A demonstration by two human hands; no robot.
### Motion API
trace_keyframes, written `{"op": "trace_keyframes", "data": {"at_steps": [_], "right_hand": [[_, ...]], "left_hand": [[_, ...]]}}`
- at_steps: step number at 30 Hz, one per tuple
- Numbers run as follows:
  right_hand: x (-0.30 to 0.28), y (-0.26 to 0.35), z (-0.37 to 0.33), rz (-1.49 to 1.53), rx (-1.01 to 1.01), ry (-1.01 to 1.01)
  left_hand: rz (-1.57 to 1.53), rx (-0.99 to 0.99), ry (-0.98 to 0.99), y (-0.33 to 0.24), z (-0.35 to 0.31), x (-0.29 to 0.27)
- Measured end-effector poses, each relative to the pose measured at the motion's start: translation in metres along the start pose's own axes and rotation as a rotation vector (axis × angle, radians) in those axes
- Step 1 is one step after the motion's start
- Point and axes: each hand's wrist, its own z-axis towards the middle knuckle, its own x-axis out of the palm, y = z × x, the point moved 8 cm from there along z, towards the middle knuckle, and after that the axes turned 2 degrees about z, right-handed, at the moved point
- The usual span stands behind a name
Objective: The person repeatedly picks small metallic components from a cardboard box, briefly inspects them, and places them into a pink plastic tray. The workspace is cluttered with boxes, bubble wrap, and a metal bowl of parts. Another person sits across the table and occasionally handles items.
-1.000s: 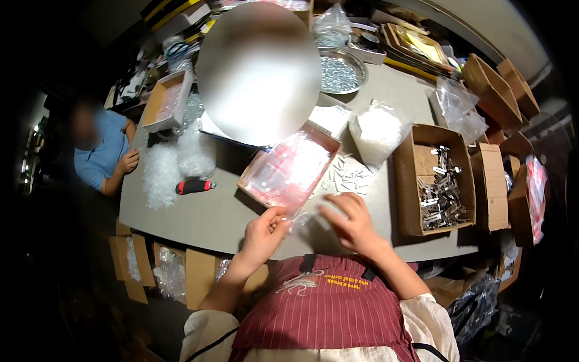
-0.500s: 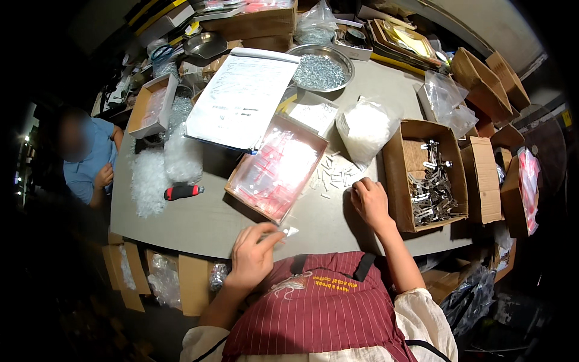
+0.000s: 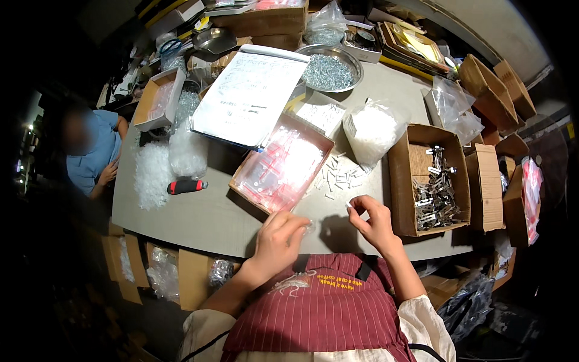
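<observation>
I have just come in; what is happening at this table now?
A person is working bare-handed at a grey table. The left hand holds a small clear plastic bag near an open box of red-edged bags. The right hand seems to pinch something tiny and white, too small to identify. Loose white pieces lie beside the box. A co-worker in blue is at the left.
</observation>
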Motion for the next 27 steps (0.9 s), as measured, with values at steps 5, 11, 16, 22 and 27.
{"op": "trace_keyframes", "data": {"at_steps": [5, 11, 16, 22, 27], "right_hand": [[-0.016, 0.063, -0.004, 0.025, -0.350, -0.053], [-0.022, 0.098, -0.007, -0.093, -0.605, -0.013], [-0.016, 0.099, 0.003, -0.196, -0.572, 0.061], [-0.021, 0.095, 0.000, -0.178, -0.514, 0.137], [0.014, 0.083, -0.005, -0.186, -0.396, 0.451]], "left_hand": [[0.069, 0.025, 0.069, -0.010, 0.009, 0.017], [0.034, 0.179, 0.089, -0.026, 0.018, 0.026], [-0.004, 0.183, 0.063, -0.027, 0.020, 0.023], [-0.019, 0.188, 0.037, -0.026, 0.023, 0.021], [0.053, 0.232, 0.030, -0.025, 0.016, 0.023]]}}
